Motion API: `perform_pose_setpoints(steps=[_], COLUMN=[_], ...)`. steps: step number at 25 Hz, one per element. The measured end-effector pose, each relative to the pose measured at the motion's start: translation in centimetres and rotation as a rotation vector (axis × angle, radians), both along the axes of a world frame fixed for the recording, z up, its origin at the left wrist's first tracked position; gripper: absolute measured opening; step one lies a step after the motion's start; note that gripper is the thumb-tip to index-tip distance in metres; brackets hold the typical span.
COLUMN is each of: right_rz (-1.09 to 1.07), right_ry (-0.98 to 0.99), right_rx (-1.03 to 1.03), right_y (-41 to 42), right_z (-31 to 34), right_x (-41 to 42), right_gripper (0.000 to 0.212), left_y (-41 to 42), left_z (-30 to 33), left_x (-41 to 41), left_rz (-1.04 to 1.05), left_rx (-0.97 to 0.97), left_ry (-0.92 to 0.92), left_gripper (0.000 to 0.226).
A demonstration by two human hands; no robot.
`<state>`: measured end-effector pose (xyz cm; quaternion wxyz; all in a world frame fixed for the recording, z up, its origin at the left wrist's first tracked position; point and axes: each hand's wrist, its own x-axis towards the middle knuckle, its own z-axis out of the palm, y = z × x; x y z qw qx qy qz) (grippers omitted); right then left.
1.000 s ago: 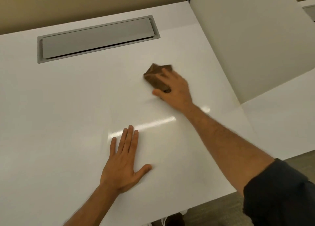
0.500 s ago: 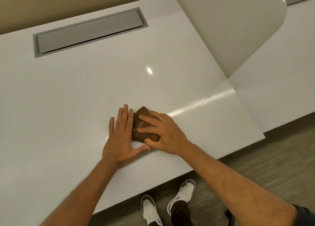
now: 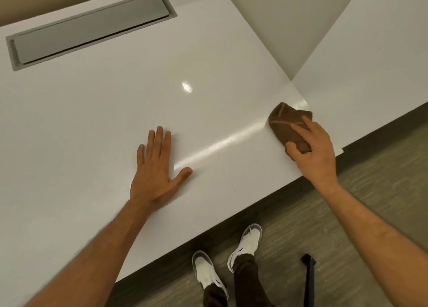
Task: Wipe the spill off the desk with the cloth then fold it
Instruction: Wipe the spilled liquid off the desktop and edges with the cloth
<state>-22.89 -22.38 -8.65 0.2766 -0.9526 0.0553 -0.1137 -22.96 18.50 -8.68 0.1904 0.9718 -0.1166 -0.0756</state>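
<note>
A bunched brown cloth (image 3: 287,123) lies on the white desk (image 3: 97,126) near its right front corner. My right hand (image 3: 312,149) covers the cloth's near half, with the fingers laid over it and the thumb curled against its left side. Left of centre, my left hand (image 3: 155,170) rests flat on the desk with its fingers straight and together. A shiny streak (image 3: 220,144) runs across the desk between the two hands. I cannot make out any liquid on the surface.
A grey cable hatch (image 3: 90,28) is set into the desk at the back left. A white divider panel (image 3: 289,24) stands at the back right, with a second desk (image 3: 370,75) beyond it. Below the front edge are the floor, white shoes (image 3: 246,244) and a black pole (image 3: 309,281).
My right hand has swept the cloth from beside my left hand out to the desk's right front corner. My left hand has stayed flat on the desk.
</note>
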Motion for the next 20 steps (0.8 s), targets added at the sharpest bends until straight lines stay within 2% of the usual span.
perform_pose_setpoints(steps=[3,5,10,14,18,20], right_rz=[-0.157,-0.174,0.009,0.227,0.491,0.523], right_ry=[0.018,0.051,0.039,-0.022,-0.08,-0.087], right_rx=[-0.053,-0.078,-0.094,-0.094,-0.111,-0.136], right_y=[2.2,5.4,16.8,23.5,20.9,18.0], right_z=[-0.2,-0.2,-0.6,-1.3,-2.0,-2.4], right_x=[-2.4,-3.9,-8.5,-11.6,-11.6,-10.9], right_gripper=[0.062,0.069,0.061,0.055,0.057,0.058], left_y=[-0.1,-0.1,0.0,-0.1,0.5,0.4], left_z=[-0.2,-0.2,-0.3,-0.1,-0.6,-0.8], left_x=[0.1,0.1,0.0,0.0,-0.2,-0.2], left_rz=[-0.013,-0.019,-0.026,-0.027,-0.062,-0.122], left_rx=[0.018,0.032,0.046,0.009,0.02,0.073], left_ry=[0.001,-0.001,0.007,0.007,-0.023,-0.032], left_gripper=[0.1,0.1,0.097,0.085,0.081,0.083])
